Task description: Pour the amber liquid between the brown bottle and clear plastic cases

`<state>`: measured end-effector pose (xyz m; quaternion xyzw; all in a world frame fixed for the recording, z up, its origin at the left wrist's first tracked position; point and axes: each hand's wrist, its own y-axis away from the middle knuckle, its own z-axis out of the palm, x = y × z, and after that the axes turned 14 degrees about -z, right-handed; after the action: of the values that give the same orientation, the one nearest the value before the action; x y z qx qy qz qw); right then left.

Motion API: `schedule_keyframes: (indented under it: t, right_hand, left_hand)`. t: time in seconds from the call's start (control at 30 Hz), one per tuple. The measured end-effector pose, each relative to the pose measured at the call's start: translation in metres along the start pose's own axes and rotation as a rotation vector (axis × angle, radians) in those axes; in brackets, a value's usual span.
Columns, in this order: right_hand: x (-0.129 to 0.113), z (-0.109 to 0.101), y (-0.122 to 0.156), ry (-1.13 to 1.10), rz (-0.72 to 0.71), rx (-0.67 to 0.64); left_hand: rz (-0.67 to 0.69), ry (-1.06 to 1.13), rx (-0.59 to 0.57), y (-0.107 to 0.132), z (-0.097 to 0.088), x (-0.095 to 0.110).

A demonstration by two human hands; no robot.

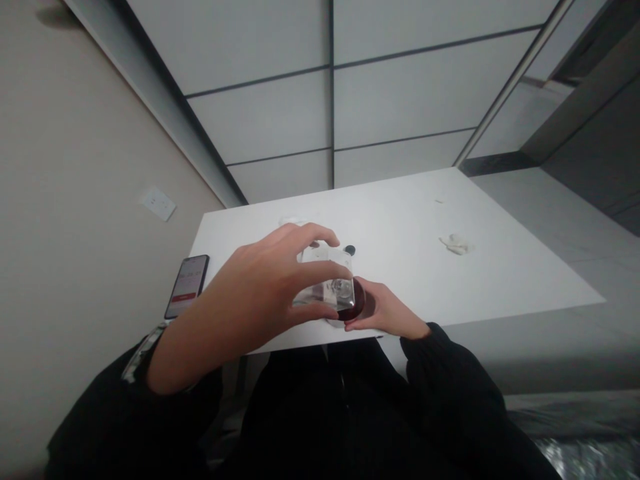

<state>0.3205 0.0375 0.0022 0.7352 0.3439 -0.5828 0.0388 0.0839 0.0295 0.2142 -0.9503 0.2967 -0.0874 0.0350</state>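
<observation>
My left hand (280, 270) curls its thumb and fingers around a clear, boxy container (327, 291). That container is held above the table, its right end overlapping a round, dark red object (358, 300). My right hand (387, 308) closes around this red object from the right, so the two things are side by side or touching; I cannot tell which. The red object looks like a small glass or jar, though its kind is partly hidden. Just beyond my left fingertips a small black round piece (349, 250) lies on the table.
The white table (415, 267) stands against panelled white doors (280, 113). A phone (187, 287) with a lit screen lies at its left edge. A crumpled whitish piece (456, 245) rests on the right half. A wall socket (159, 203) is at the left.
</observation>
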Motion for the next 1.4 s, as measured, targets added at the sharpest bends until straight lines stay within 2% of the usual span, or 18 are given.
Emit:
schedule_keyframes:
  t: [0.43,0.7,1.1,1.4]
  right_hand:
    - [-0.003,-0.001,-0.001,-0.013,0.004,-0.001]
    - [-0.003,-0.001,0.000,-0.003,-0.012,-0.005]
    - [-0.009,-0.002,-0.004,-0.004,-0.041,-0.005]
    - [-0.006,-0.001,-0.002,-0.036,-0.052,-0.002]
  left_hand:
    - [0.020,0.079,-0.017,0.000,0.005,-0.002]
    - [0.022,0.143,0.026,0.005,0.012,-0.009]
    - [-0.087,0.243,0.036,0.020,0.023,-0.018]
    - [-0.083,0.265,0.062,0.029,0.034,-0.026]
